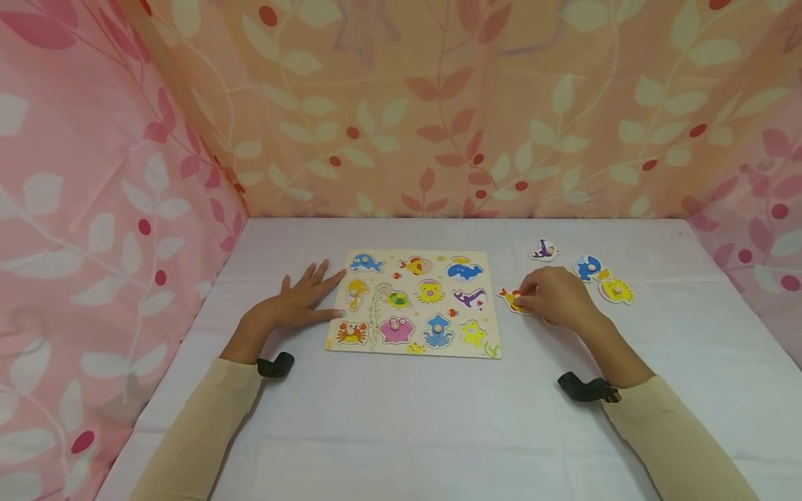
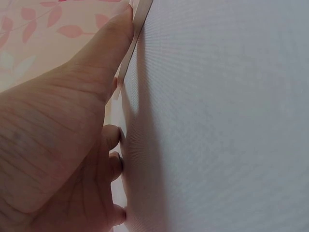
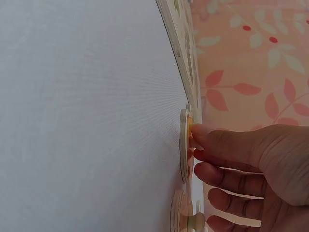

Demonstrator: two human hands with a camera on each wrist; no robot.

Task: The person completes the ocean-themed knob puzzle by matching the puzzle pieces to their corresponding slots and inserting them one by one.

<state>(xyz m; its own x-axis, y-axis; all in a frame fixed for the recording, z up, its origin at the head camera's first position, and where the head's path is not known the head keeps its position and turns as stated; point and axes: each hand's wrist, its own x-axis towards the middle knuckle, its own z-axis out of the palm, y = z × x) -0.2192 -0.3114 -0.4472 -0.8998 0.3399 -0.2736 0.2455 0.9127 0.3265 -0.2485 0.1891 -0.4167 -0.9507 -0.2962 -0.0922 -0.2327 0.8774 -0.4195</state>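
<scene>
A wooden sea-animal puzzle board (image 1: 376,348) lies flat on the table. My left hand (image 1: 294,303) rests on the cloth at its left side, fingers spread, thumb and fingertip touching the edge. To the right of the board, my right hand (image 1: 554,299) pinches an orange-and-yellow fish puzzle piece (image 1: 510,299) between thumb and index finger. In the right wrist view the piece (image 3: 184,145) stands close to the cloth; the fingers cover its knob. Knobbed pieces such as the crab (image 1: 352,332), pink shell (image 1: 397,330) and squid (image 1: 438,331) sit on the board.
Beyond the right hand lie loose pieces: a purple-and-white one (image 1: 544,250), a blue round one (image 1: 587,268) and a yellow spiky one (image 1: 617,291). Another knobbed piece (image 3: 177,212) lies below the fingers, mostly hidden in the head view. Patterned cloth walls (image 1: 401,139) enclose the table.
</scene>
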